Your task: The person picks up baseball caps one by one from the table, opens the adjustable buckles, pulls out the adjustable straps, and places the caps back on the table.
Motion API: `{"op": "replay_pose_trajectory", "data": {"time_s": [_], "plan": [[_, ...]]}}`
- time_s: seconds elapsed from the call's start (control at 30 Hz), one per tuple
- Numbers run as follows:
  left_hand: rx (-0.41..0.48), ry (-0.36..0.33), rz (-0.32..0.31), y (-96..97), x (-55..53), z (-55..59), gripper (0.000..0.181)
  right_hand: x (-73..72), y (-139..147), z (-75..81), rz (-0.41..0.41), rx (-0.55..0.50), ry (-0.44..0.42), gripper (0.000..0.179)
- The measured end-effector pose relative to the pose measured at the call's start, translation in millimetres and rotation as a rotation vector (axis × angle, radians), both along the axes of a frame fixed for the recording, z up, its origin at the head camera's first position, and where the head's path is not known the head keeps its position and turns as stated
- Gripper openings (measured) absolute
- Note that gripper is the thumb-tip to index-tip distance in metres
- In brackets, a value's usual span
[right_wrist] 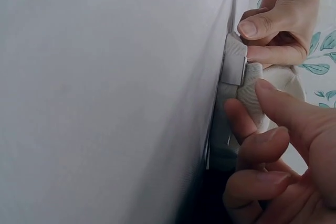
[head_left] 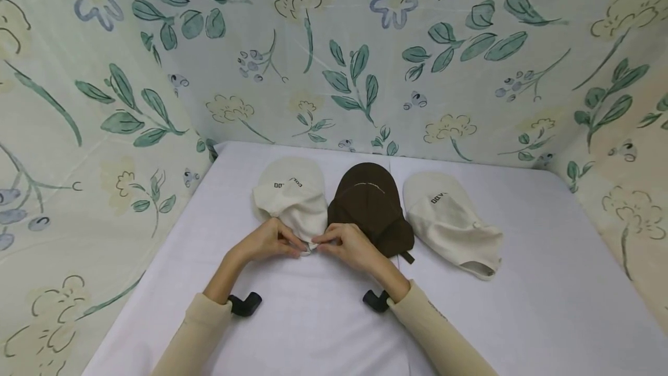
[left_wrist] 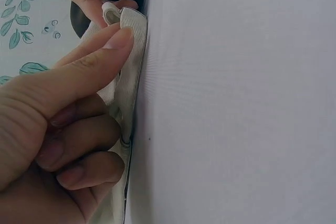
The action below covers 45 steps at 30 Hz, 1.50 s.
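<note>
A cream cap [head_left: 289, 199] with dark lettering lies on the left of the row, its back strap towards me. My left hand [head_left: 271, 239] pinches the cap's fabric strap [left_wrist: 134, 40] between thumb and fingers. From the other side, my right hand [head_left: 351, 242] pinches the strap between thumb and index finger, close to a flat metal buckle [right_wrist: 233, 70]. The strap passes through this buckle and folds into a small loop, seen in the left wrist view. A dark brown cap [head_left: 367, 196] lies just beyond my right hand.
Another cream cap [head_left: 443, 213] lies to the right of the brown one, its rear opening turned towards the near right. All rest on a white-covered table [head_left: 548, 283]. Floral cloth [head_left: 334, 28] hangs behind and at both sides. Black wrist devices [head_left: 245, 304] sit at both cuffs.
</note>
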<state>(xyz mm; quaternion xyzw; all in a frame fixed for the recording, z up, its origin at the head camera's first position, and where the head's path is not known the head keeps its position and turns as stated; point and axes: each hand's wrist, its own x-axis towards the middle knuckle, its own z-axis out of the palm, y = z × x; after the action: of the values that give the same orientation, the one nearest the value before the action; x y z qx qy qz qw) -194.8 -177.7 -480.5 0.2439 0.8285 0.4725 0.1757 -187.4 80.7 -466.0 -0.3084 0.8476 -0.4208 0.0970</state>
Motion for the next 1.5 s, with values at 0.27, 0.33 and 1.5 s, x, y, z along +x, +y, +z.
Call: {"op": "replay_pose_trajectory", "data": {"time_s": [0.27,0.33,1.5], "plan": [[-0.002,0.008,-0.004,3.4,-1.1,1.2,0.010,-1.7,-3.1,-1.3,-0.035,-0.012,0.045,0.018],[-0.004,0.015,-0.004,4.7,-1.8,1.1,0.008,-2.2,-3.5,-2.5,-0.048,-0.012,0.058,0.016],[0.057,0.099,0.023,6.7,11.3,29.8,0.003,1.1,1.5,-1.5,-0.048,-0.190,0.157,0.013]]}}
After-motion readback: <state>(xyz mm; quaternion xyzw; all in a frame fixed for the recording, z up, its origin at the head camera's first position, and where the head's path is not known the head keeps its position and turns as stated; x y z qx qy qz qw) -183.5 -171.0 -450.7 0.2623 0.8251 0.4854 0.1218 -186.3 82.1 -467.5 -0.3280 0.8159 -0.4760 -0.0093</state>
